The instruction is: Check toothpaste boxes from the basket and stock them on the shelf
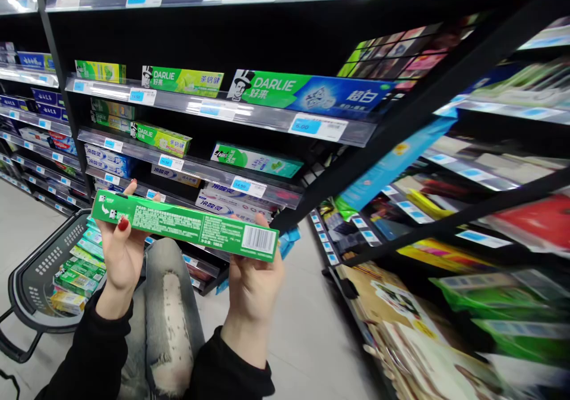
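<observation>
A long green toothpaste box (184,225) is held level in front of the shelves, its printed back and barcode facing me. My left hand (119,251) grips its left end, thumb with a red nail on the front face. My right hand (255,287) grips the right end by the barcode, fingers behind the box. Both sleeves are black. My knee in torn light jeans (171,305) shows below the box.
Black shelves (276,118) with blue price tags carry more green Darlie toothpaste boxes (307,91). A black shopping basket (33,281) with several toothpaste boxes stands on the grey floor at lower left. Another rack with packets (490,305) fills the right.
</observation>
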`<state>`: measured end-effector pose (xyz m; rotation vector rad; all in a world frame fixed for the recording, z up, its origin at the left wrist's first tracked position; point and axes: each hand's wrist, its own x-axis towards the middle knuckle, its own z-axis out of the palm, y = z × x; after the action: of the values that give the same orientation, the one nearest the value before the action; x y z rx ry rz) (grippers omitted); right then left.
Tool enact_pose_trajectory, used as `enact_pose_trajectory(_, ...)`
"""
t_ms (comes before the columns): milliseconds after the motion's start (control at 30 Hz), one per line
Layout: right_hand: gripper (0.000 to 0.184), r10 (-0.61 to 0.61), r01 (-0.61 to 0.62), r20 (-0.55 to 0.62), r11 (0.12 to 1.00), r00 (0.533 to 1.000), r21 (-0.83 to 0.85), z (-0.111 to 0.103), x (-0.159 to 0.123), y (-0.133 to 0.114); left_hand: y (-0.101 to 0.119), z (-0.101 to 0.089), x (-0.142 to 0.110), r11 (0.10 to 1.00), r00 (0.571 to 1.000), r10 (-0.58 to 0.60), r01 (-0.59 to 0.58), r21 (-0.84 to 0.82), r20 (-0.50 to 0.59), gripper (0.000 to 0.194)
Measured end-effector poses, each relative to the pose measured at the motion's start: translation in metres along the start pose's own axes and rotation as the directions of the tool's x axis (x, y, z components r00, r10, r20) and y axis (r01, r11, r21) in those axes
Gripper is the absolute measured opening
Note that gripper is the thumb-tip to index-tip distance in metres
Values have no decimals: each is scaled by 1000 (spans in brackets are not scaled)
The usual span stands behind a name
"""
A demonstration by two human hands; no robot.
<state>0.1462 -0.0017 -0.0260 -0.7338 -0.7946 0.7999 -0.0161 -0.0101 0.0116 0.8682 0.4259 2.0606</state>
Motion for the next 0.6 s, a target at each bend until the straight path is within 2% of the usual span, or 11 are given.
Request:
enact_pose_trajectory(233, 79, 5, -8, 99, 1000, 995, 29, -5, -1, 1, -3, 0, -1, 1000, 1000, 12, -13, 25, 19, 40)
enact_pose_trajectory(400, 75, 3, -10, 99, 998, 995, 66, -6, -1, -1, -5, -1, -3, 999, 999, 7, -8, 32, 32, 44)
enact_pose_trajectory(600, 69, -24, 13, 106, 994, 994, 109, -7, -1, -2, -5, -2, -4, 998, 998, -55, 56, -19, 41, 46)
